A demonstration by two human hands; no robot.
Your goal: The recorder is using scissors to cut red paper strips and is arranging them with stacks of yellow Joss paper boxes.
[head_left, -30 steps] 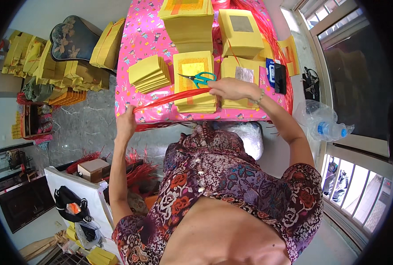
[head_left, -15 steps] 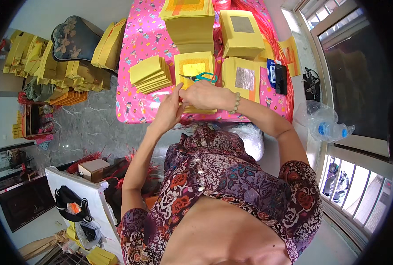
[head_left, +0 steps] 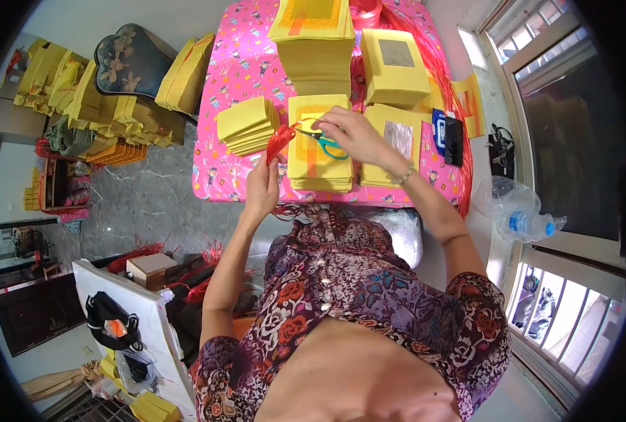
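My left hand (head_left: 263, 184) is closed round a looped bundle of red plastic string (head_left: 280, 143), held upright before the yellow paper stacks. A thin red strand runs from its top toward my right hand (head_left: 358, 133), whose thumb and fingers are pinched on it. Just below those fingers are scissors (head_left: 332, 148) with teal handles, over the middle paper stack (head_left: 320, 176); whether my fingers touch them is unclear. A small fanned stack of yellow paper (head_left: 246, 126) sits left of the bundle. Right of my right hand is a stack with a silver patch (head_left: 398, 137).
A pink patterned cover (head_left: 239, 53) spreads over the table. Tall yellow paper stacks (head_left: 315, 67) stand at the back. Long red strings (head_left: 460, 172) hang along the right edge, beside a black phone (head_left: 453, 141). A clear plastic bottle (head_left: 531, 225) lies by the window.
My hands have moved apart, the left now showing the red string bundle and the right drawn up and right. The scissors have turned slightly. The whole view has shifted a little.
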